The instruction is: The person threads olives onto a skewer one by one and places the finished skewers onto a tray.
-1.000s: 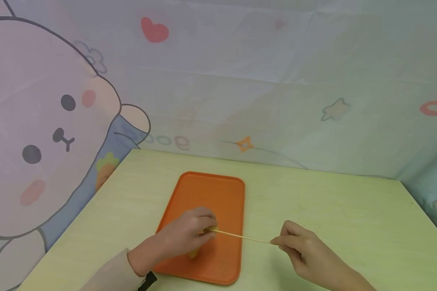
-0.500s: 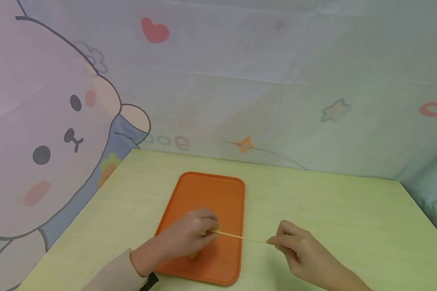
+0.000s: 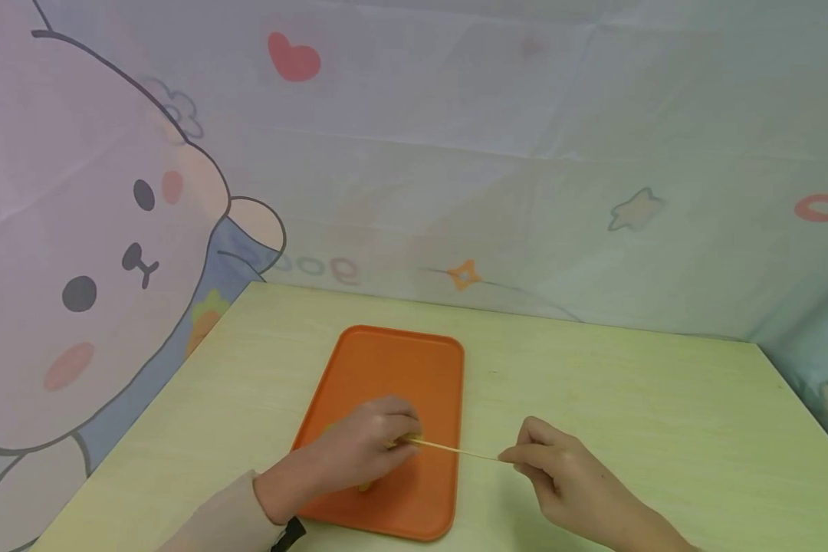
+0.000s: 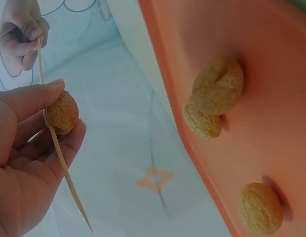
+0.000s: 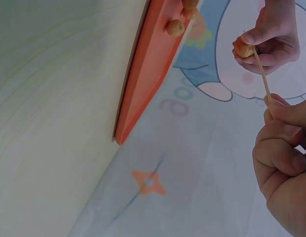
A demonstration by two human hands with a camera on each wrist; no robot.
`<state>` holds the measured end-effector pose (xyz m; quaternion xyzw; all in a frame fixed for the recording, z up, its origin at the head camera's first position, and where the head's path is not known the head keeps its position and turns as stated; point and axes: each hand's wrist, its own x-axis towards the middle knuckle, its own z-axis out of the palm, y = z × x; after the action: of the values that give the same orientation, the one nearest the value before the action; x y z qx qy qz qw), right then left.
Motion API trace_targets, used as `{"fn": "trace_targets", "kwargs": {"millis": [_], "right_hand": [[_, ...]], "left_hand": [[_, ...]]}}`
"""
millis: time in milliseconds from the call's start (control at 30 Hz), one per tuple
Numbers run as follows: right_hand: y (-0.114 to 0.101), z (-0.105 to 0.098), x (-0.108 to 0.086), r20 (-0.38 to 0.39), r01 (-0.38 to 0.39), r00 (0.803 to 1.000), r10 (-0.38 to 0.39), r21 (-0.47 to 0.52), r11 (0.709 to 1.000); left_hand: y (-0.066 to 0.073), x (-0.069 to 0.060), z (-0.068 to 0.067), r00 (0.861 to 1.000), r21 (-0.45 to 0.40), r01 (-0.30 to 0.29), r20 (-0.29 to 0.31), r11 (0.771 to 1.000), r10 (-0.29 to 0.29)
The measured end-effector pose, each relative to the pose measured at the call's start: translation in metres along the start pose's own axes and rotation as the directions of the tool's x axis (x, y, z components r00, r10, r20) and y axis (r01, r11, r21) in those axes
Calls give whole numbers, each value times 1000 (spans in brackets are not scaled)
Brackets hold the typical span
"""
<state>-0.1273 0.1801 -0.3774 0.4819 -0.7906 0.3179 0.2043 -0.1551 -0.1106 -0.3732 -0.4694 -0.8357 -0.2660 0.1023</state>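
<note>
A golden-brown, wrinkled fried ball (image 4: 64,114) is pinched between the thumb and fingers of my left hand (image 3: 372,437), above the orange tray (image 3: 400,360). A thin wooden skewer (image 3: 458,451) runs to that ball, and in the left wrist view its pointed end juts out on the other side. Whether it pierces the ball's middle or its edge I cannot tell. My right hand (image 3: 573,471) pinches the skewer's other end, right of the tray. In the head view the left fingers mostly hide the ball.
Several more fried balls lie on the tray: a touching pair, with one large ball (image 4: 219,85) and a smaller ball (image 4: 202,119), and a separate ball (image 4: 261,208). The tray rests on a pale yellow-green table (image 3: 593,383). A printed cloth (image 3: 455,153) hangs behind.
My right hand has moved slightly left and my left hand slightly right. Less of the skewer shows between them.
</note>
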Motion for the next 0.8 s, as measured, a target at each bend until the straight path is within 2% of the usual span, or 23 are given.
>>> {"fn": "trace_targets", "kwargs": {"millis": [300, 567, 800], "right_hand": [[-2, 4, 3, 10, -22, 1000, 22, -2, 1000], [1, 8, 4, -4, 4, 1000, -4, 3, 1000], [-1, 13, 5, -11, -24, 1000, 24, 10, 1000]], "left_hand": [[1, 3, 5, 1000, -1, -8, -2, 1000, 8], [2, 5, 9, 1000, -19, -7, -5, 1000, 7], [5, 8, 11, 1000, -7, -1, 8, 1000, 1]]}}
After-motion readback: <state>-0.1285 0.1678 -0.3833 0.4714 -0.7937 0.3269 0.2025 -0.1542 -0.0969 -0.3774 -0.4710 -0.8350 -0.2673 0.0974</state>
